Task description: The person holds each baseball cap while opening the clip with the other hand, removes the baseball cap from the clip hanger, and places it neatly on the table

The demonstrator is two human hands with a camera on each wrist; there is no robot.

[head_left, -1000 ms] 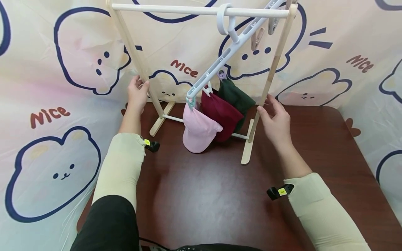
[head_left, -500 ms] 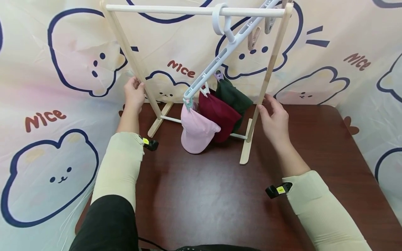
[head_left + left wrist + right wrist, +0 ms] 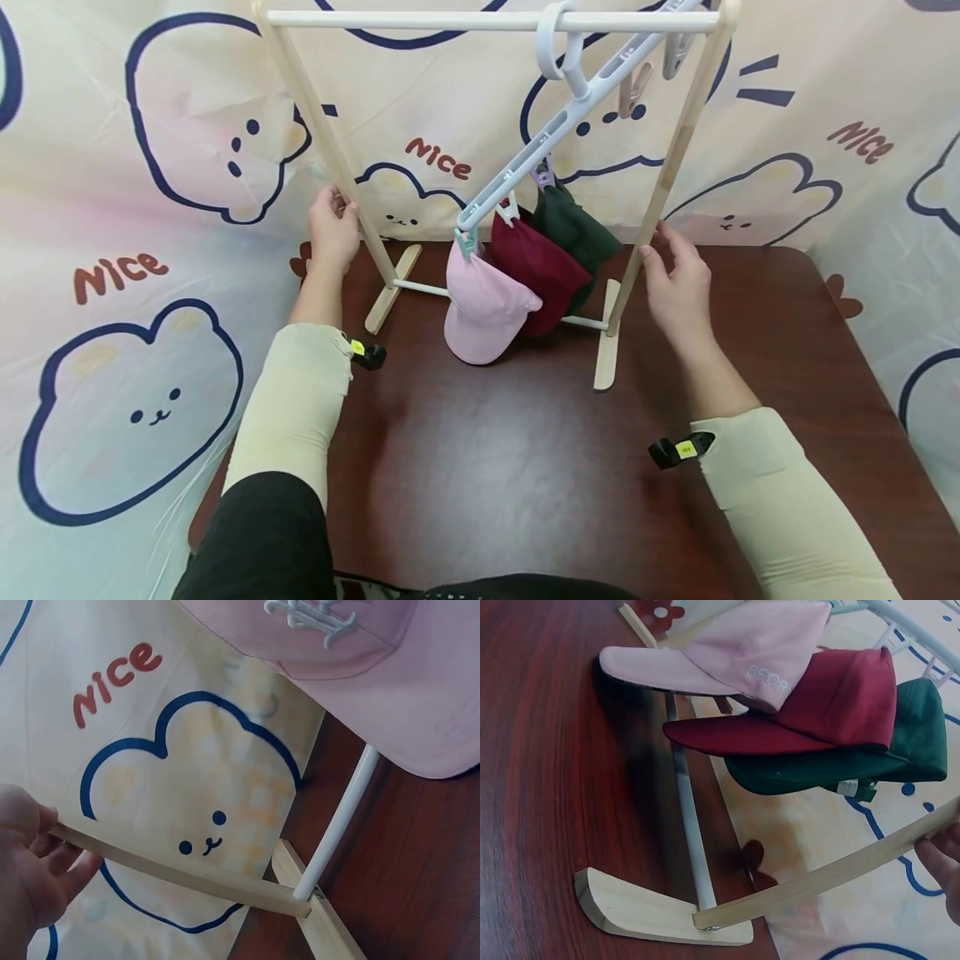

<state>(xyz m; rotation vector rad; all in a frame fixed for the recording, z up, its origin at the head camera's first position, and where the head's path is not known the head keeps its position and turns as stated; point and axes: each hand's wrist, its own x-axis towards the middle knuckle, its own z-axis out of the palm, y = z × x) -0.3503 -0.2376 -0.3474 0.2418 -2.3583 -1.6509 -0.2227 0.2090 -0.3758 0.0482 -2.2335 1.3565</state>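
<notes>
A wooden drying rack (image 3: 420,21) stands on the table. My left hand (image 3: 333,229) grips its left post, thumb and fingers on either side of the wood in the left wrist view. At the right post (image 3: 678,150), my right hand (image 3: 678,287) pinches the wood between thumb and fingers. From the top bar a pale blue clip hanger (image 3: 525,158) hangs by its hook, tilted with its near end low. Clipped along that end are a pink cap (image 3: 487,308), a maroon cap (image 3: 536,271) and a dark green cap (image 3: 577,225), partly overlapping.
Two unused clips, a pinkish one (image 3: 634,90) and a grey one (image 3: 677,55), dangle from the hanger's raised end. A printed cloth (image 3: 187,267) with bear drawings surrounds the dark wooden table (image 3: 480,467).
Over the last half second the rack has shifted slightly to the right, carrying the hanger and caps along. Both hands have moved with it, still on the posts.
</notes>
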